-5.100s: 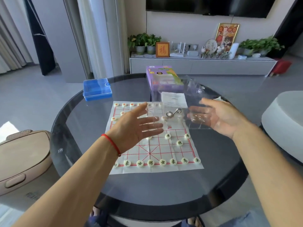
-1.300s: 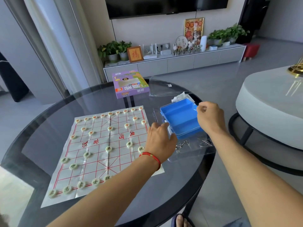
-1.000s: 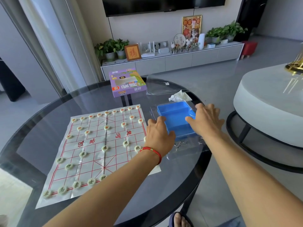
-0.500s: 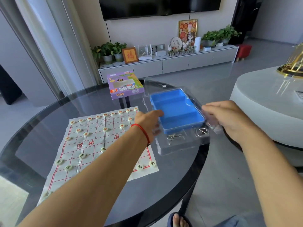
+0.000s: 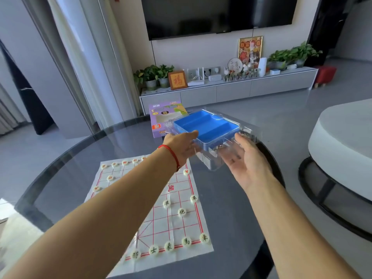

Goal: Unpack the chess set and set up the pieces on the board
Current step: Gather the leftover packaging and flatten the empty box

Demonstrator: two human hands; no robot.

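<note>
The paper chess board (image 5: 161,224) lies flat on the round glass table (image 5: 60,164), with round white pieces (image 5: 204,237) set along its near and far rows. Both my hands hold up a clear plastic tray (image 5: 213,164) with an empty blue box (image 5: 205,125) sitting in it, above the table's far right part. My left hand (image 5: 181,144) pinches the tray's left edge. My right hand (image 5: 248,162) is palm up, with its fingers under the tray's near right corner and its thumb at the edge. My left forearm hides the board's middle.
A purple game box (image 5: 161,115) lies on the table just behind the lifted tray. Small metal rings (image 5: 221,147) sit in the tray. A white round seat (image 5: 342,141) stands close on the right. A low TV cabinet (image 5: 231,91) with plants runs along the far wall.
Both hands have lifted the clear tray with the blue box off the table and carried it away from me, toward the purple box. My right hand has turned palm up under it.
</note>
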